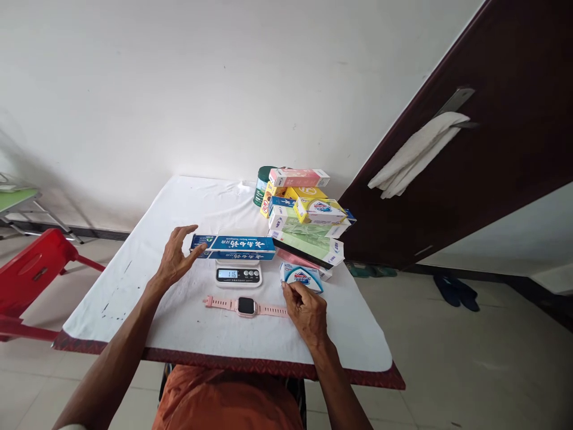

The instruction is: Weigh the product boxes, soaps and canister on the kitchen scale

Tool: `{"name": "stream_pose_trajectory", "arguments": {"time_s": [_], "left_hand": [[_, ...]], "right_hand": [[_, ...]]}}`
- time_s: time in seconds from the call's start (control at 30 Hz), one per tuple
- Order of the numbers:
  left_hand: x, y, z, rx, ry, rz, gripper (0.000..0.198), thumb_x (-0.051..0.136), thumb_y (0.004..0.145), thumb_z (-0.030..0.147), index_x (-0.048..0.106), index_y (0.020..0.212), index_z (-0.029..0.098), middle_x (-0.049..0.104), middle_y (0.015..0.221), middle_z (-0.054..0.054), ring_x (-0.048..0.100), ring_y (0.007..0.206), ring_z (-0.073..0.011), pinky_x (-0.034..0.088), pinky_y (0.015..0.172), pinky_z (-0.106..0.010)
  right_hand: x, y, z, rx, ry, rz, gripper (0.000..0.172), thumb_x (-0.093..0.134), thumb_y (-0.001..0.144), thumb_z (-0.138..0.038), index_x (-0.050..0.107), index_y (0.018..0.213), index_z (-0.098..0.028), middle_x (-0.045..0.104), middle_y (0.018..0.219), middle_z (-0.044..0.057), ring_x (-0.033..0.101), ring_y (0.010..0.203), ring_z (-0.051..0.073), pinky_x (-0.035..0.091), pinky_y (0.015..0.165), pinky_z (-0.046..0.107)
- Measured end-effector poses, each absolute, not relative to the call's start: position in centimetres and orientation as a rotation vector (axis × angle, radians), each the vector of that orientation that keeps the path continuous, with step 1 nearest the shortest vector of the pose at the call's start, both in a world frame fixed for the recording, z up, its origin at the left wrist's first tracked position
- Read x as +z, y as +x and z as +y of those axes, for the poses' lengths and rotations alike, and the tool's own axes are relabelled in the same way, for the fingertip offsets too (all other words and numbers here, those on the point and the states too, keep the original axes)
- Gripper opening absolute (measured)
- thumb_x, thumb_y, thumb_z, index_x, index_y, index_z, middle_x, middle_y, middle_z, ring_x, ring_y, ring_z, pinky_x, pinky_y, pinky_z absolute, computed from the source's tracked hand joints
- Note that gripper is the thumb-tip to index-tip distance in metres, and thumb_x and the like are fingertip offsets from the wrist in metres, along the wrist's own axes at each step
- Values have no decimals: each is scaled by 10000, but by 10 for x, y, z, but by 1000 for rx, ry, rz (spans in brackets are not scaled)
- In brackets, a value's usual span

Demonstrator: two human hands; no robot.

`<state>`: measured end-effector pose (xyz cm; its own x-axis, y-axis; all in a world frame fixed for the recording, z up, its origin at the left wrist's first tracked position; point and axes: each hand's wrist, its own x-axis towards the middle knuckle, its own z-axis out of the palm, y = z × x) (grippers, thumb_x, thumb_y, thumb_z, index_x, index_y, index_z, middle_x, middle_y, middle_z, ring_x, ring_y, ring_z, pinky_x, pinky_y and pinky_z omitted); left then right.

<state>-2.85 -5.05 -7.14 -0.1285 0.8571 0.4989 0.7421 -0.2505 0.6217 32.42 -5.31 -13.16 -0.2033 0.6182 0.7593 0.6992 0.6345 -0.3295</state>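
A blue toothpaste box (242, 243) lies across the top of a small white digital scale (239, 276), whose lit display appears to read 116. At the box's left end is my left hand (178, 255), fingers apart, with the thumb reaching over its edge. My right hand (308, 307) rests on the table with its fingers curled closed; nothing shows in them. Just beyond its fingertips stands a white and blue soap box (301, 278). A pink smartwatch (246, 306) lies flat in front of the scale, the right end of its strap reaching my right hand.
Behind the soap box is a pile of cartons: green boxes (308, 222), a yellow soap box (320, 210) and a pink box (299, 177). A dark green canister (264, 185) stands at the back. A red chair (36, 280) is left of the white-covered table (152, 227).
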Motion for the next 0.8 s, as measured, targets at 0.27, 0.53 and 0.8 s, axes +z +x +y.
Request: {"name": "stream_pose_trajectory", "arguments": {"time_s": [0.27, 0.53, 0.8], "left_hand": [[-66, -24, -53, 1273, 1976, 1835, 566, 646, 925, 594, 576, 1370, 250, 640, 1335, -116, 595, 1283, -323, 492, 1096, -532], [-57, -20, -50, 1103, 2237, 1847, 683, 628, 924, 645, 490, 1472, 260, 578, 1428, -146, 530, 1334, -354, 421, 1124, -545], [-37, -9, -23, 509, 2509, 1758, 526, 696, 901, 429, 551, 1371, 245, 666, 1217, -126, 602, 1171, -350, 389, 1094, -579]], "right_hand": [[-130, 325, -54, -113, -1048, -1906, 295, 617, 1007, -250, 575, 719, -202, 569, 580, -40, 501, 494, 88, 391, 552, 230], [-130, 325, -54, -101, -1048, -1911, 301, 621, 1005, -250, 568, 713, -201, 556, 579, -46, 489, 490, 84, 387, 543, 232], [-130, 326, -54, -100, -1045, -1915, 295, 625, 1005, -249, 569, 719, -202, 572, 579, -39, 487, 492, 86, 391, 541, 222]]}}
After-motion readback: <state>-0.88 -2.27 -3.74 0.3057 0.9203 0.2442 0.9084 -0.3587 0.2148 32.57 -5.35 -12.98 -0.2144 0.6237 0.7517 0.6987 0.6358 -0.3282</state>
